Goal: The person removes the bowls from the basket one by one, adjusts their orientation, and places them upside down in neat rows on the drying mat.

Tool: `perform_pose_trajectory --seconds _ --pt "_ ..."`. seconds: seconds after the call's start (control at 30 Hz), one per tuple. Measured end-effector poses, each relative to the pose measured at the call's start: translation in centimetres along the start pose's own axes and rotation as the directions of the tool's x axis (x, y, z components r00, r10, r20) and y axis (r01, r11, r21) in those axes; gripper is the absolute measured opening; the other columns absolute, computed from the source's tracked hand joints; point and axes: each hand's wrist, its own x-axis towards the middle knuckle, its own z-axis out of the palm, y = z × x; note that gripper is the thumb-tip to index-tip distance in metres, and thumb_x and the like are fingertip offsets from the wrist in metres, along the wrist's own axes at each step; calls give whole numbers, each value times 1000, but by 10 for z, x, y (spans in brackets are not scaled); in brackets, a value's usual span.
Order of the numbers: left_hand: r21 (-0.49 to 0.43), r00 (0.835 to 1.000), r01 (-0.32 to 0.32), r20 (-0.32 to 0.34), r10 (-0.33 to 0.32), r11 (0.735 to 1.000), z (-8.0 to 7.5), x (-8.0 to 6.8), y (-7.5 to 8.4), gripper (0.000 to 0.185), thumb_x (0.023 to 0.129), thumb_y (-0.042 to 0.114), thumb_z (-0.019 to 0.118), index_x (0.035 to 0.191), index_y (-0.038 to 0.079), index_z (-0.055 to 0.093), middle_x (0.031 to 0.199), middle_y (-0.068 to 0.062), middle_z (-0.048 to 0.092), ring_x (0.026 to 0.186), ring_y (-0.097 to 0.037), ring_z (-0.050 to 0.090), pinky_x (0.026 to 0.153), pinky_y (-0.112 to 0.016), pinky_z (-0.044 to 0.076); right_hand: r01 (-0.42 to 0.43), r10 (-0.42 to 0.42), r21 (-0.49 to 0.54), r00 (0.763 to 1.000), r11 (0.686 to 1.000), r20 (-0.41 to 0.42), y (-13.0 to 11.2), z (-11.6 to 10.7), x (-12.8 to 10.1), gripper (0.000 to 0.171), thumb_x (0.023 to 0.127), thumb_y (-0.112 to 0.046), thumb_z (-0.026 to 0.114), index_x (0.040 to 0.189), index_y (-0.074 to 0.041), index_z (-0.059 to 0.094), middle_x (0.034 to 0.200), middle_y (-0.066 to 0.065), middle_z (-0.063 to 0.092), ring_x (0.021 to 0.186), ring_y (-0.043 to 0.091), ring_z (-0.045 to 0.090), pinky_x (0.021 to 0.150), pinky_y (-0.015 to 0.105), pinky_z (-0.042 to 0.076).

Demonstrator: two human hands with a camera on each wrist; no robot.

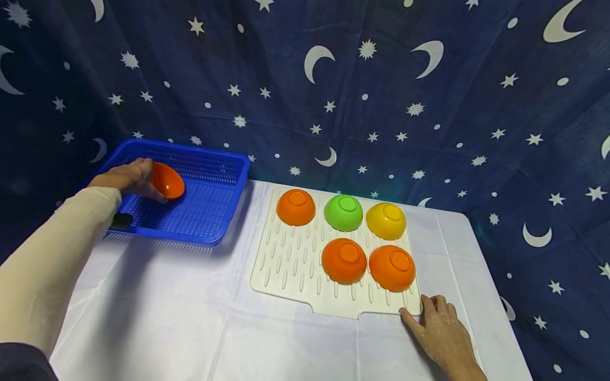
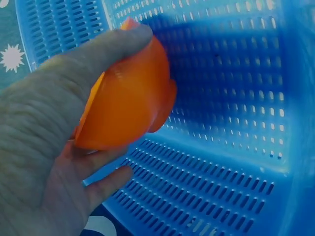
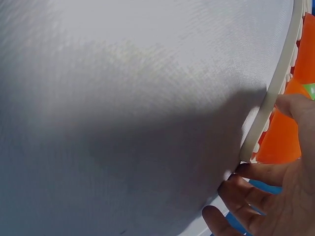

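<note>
Left hand (image 1: 127, 177) grips orange bowl (image 1: 167, 180) over blue basket (image 1: 209, 211); right hand (image 1: 440, 330) relaxed

Dark object (image 1: 121, 220) at the basket's near-left corner, half-hidden behind the sleeve (image 1: 52, 248).

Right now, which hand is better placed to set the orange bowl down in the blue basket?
Left. The left hand already grips the orange bowl over the blue basket. The right hand is far across the table, its fingers at the near corner of the white mat.
</note>
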Motion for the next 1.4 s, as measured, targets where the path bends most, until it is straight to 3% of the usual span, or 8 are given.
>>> perform_pose_trajectory --seconds 0.17,0.3,0.5,0.7,0.9,1.4 --pt "-52 999 -40 -4 39 998 -2 -2 -2 111 60 50 96 126 -18 37 115 -39 48 104 -52 52 96 -69 40 1 -1 3 1000 1000 4 0 -1 -1 92 94 -67 55 130 17 52 114 29 48 103 45 48 82 63 50" --pt "-158 996 -93 -11 92 983 -2 -6 -4 115 64 42 96 135 -21 31 120 -43 46 107 -54 50 97 -68 40 9 -9 7 1000 1000 -3 0 0 -1 91 94 -67 55 130 17 53 113 28 49 103 45 48 81 63 50" --pt "-309 987 -154 -3 161 939 -1 -15 -6 113 74 33 90 140 -25 19 124 -47 41 110 -56 47 100 -67 40 22 -21 20 999 1000 -25 2 2 -2 85 95 -64 57 130 14 56 109 24 49 100 42 49 77 60 51" --pt "-403 980 -183 -2 199 897 -1 -24 -4 110 81 36 86 144 -23 18 129 -45 39 115 -56 44 103 -68 36 27 -26 24 999 999 -33 2 2 -3 85 95 -64 57 130 13 56 108 23 49 99 42 48 76 60 51" --pt "-473 975 -215 -47 219 854 2 -41 3 112 84 40 85 150 -18 16 139 -41 34 121 -54 40 107 -69 31 23 -23 18 999 1000 -27 1 2 -3 85 95 -64 56 130 14 55 109 25 48 99 43 48 77 60 51" --pt "-593 957 -289 -168 235 752 18 -75 27 104 86 32 84 155 -10 17 145 -35 34 124 -50 42 105 -61 40 30 -29 20 999 999 -46 1 3 -5 83 95 -61 59 129 14 56 107 25 48 97 43 48 77 61 50"
